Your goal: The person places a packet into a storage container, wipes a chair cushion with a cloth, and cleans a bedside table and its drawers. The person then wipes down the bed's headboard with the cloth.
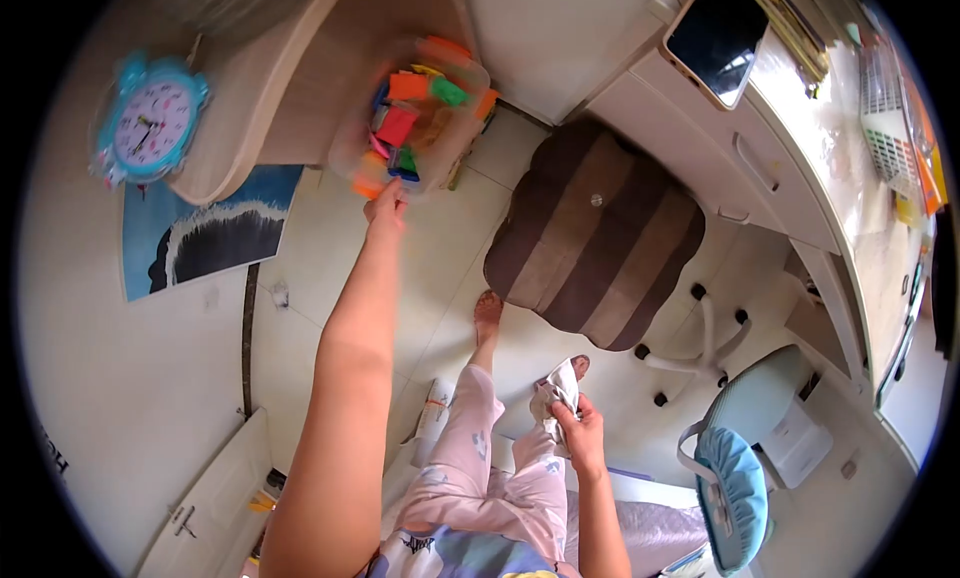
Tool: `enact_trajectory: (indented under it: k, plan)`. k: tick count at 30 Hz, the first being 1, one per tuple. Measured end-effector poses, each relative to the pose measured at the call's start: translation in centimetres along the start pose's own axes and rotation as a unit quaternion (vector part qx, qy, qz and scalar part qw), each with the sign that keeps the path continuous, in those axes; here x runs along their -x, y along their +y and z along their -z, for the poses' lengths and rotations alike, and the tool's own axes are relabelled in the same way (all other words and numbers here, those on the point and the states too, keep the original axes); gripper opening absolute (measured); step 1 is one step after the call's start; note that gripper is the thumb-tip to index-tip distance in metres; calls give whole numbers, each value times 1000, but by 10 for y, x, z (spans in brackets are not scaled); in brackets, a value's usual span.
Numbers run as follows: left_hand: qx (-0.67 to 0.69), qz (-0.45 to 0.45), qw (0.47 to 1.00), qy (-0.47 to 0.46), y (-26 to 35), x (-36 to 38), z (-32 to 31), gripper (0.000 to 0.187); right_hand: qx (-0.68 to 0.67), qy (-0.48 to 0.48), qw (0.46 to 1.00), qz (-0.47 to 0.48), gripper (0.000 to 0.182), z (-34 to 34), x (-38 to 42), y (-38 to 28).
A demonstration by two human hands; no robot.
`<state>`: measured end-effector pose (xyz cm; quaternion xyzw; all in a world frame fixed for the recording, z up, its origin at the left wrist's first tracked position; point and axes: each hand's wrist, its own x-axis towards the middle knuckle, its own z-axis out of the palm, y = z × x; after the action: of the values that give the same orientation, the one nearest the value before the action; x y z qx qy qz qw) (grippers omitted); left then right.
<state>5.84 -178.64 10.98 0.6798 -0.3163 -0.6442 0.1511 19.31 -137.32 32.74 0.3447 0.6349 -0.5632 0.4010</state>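
Note:
Stretched forward, my left hand (385, 208) has its fingers closed at the near rim of a clear plastic tub (343, 143). Colorful pieces fill the tub, among them a red block (398, 125), a green one (449, 92) and an orange one (408, 85). A small blue piece (403, 172) lies right by my fingertips. The tub looks slightly blurred. Close to my knee, my right hand (583, 433) grips a crumpled white cloth (557, 393), which hangs over my lower leg.
A brown striped stool (597, 233) stands ahead on the tiled floor. Left is a shelf with a blue alarm clock (155, 123). At right are a desk with drawers (720, 148), a tablet (716, 40), a white basket (888, 128) and a blue chair (750, 408) on casters.

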Motion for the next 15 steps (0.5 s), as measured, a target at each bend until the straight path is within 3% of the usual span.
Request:
enact_trajectory:
  k: [3,6,8,10,15]
  plan:
    - [-30,15,998,-51,11,-26,9,18,-33,13,999,-6,21,4,3,1]
    - [60,52,948,-307,14,-34,66,15,-50,10,999,-1,21,12,8,10]
    - [44,35,952,-301,1,38,103,16,-51,4,999,9,21,14,8,15]
    - [-27,82,985,-152,-17,118,101,21,-36,5,999,20,22,18,5,17]
    - [-134,88,967,-198,-101,209,115,25,2,35,991,131,23,53,18,-1]
